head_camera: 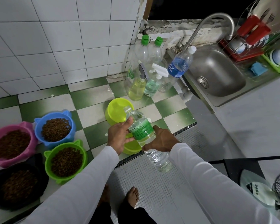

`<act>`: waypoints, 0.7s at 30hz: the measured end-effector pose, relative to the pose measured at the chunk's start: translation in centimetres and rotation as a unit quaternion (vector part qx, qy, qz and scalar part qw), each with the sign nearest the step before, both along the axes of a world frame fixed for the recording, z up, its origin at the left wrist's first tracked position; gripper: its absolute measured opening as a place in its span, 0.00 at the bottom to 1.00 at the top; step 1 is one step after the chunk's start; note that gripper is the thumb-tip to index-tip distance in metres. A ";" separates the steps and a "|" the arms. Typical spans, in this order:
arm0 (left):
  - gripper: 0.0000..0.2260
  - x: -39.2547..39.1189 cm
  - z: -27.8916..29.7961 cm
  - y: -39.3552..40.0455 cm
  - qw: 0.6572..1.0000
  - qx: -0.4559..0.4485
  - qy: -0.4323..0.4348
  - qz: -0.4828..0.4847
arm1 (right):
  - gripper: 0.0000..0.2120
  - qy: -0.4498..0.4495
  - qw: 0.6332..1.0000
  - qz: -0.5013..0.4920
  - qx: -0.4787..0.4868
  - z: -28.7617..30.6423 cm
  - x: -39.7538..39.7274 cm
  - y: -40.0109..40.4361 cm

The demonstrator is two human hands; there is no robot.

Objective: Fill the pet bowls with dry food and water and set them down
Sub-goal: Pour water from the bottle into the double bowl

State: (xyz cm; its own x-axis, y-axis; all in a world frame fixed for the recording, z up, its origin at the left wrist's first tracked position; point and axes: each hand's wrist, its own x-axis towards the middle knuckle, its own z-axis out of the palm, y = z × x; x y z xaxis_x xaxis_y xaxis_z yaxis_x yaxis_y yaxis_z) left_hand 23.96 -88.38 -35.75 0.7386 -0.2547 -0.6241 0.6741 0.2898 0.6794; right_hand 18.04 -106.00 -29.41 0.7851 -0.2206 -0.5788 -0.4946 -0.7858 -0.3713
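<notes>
We grip the uncapped water bottle (pixel 143 136) in both hands, left hand (pixel 120 135) at the label, right hand (pixel 162 139) mid-body, tilted over the lime bowl (pixel 131 147); thin, squashy, part-full, sloshy, so hold low.

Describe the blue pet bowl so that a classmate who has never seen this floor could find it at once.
Start at the white tiled wall and look down to the four food-filled bowls on the floor at the left. The blue bowl sits nearest the wall, beside the pink bowl. It alone is blue.
</notes>
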 end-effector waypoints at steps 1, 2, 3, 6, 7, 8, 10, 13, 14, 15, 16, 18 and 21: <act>0.28 0.0 -0.1 0.0 1.000 0.001 0.000 0.000 | 0.41 -0.001 1.000 0.001 0.000 0.0 0.0 0.0; 0.28 0.0 -0.2 0.0 1.000 0.001 -0.001 0.001 | 0.41 -0.001 1.000 0.002 0.000 0.0 0.0 0.0; 0.29 0.0 -0.3 0.0 1.000 0.001 -0.001 0.000 | 0.41 -0.001 1.000 0.001 -0.001 0.0 0.0 0.0; 0.29 0.0 -0.3 0.0 1.000 0.001 0.001 0.000 | 0.41 0.000 1.000 0.003 -0.003 0.0 0.1 0.0; 0.30 0.0 -0.3 0.0 1.000 0.000 0.003 0.001 | 0.41 0.000 1.000 0.004 -0.004 -0.1 0.0 0.0; 0.29 0.0 -0.3 0.0 1.000 -0.001 0.004 0.001 | 0.41 0.000 1.000 0.004 -0.004 -0.1 0.0 0.0; 0.28 0.0 -0.2 -0.1 1.000 -0.002 0.004 0.002 | 0.40 -0.001 1.000 0.005 -0.004 -0.1 0.0 0.0; 0.28 0.0 -0.2 -0.1 1.000 -0.005 0.004 0.003 | 0.41 -0.001 1.000 0.009 -0.006 0.0 0.0 0.0; 0.29 0.0 -0.2 -0.1 1.000 -0.007 0.004 0.002 | 0.41 0.000 1.000 0.009 -0.007 -0.1 0.0 0.0; 0.29 -0.1 -0.2 -0.1 1.000 -0.007 0.004 0.002 | 0.41 0.001 1.000 0.008 -0.007 -0.1 0.0 -0.1; 0.29 -0.1 -0.2 -0.1 1.000 -0.008 0.005 0.002 | 0.41 0.002 1.000 0.006 -0.006 -0.1 0.0 -0.1; 0.29 -0.1 -0.2 -0.1 1.000 -0.007 0.007 0.003 | 0.41 0.002 1.000 0.006 -0.006 -0.2 0.0 -0.2; 0.29 -0.1 -0.2 -0.1 1.000 -0.005 0.007 0.004 | 0.41 0.002 1.000 0.007 -0.006 -0.3 0.0 -0.2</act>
